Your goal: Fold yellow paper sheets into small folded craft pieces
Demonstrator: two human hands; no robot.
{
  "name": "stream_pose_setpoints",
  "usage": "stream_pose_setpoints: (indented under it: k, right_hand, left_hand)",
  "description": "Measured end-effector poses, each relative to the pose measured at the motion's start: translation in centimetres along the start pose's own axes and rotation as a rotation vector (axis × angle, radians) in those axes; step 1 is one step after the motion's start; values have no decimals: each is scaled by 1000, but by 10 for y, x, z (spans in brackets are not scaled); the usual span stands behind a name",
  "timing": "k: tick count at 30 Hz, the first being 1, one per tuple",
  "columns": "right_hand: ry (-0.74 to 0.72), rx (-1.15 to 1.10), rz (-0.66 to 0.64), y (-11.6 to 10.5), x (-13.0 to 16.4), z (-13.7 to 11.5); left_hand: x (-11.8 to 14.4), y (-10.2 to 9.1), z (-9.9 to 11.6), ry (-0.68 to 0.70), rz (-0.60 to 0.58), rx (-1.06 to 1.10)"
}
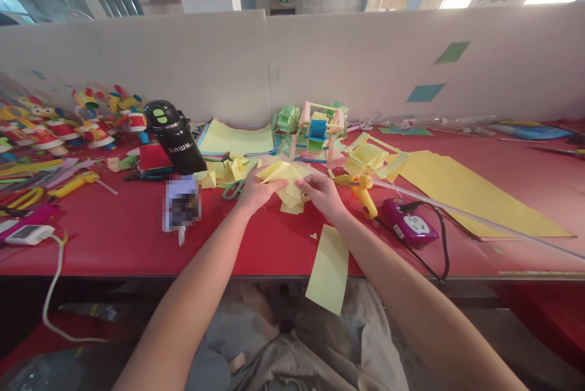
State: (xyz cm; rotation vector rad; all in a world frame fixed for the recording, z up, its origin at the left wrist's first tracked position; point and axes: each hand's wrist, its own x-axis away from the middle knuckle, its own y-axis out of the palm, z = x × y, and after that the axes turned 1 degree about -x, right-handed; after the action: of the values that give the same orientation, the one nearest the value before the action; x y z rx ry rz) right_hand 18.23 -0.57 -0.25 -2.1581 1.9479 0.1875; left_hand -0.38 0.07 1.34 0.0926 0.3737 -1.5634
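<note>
Between my hands is a folded piece of yellow paper, held just above the red table. My left hand grips its left side, thumb on top. My right hand pinches its right edge between thumb and fingers. Teal-handled scissors lie beside my left hand, partly hidden by it. A yellow glue gun rests just right of my right hand. A strip of light yellow paper hangs over the table's front edge near my right forearm.
A black bottle stands at the left. Behind are a paper stack and a wooden-stick model. Right lie a purple power socket, its cord and large yellow sheets. Several paper figures stand far left, before a white partition.
</note>
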Motion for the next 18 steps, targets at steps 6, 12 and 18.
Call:
stream_pose_setpoints:
  k: [6,12,18]
  right_hand:
    - [-24,-36,-30,-1,1,-1]
    - [-33,-59,-2,-1,2,-5]
    - [-32,-11,78,-3,2,-5]
  left_hand:
    - [0,0,1,-31,-5,19]
    - [0,0,2,0,7,11]
    - [-2,-2,0,40,-24,-28]
